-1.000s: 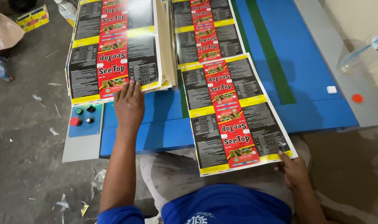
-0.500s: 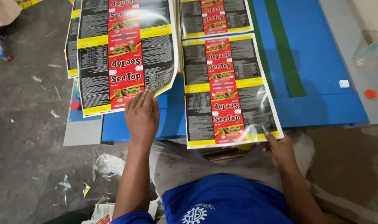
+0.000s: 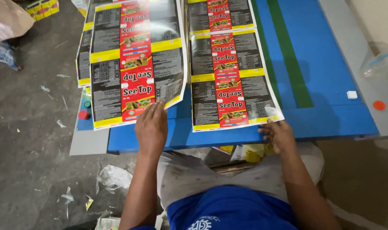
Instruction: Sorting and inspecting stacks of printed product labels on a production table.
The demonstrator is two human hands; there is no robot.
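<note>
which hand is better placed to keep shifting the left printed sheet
Left. The left hand already touches the near edge of the left printed sheet; the right hand is off at the right sheet's near corner, so probably less suited.

Two printed sheets lie side by side on the table (image 3: 330,115). The left sheet (image 3: 134,64) lies beyond the left hand (image 3: 151,127), overhanging the edge; the right sheet (image 3: 232,76) lies beyond the right hand (image 3: 279,134). A control panel (image 3: 85,115) sits left of the left hand.
</note>
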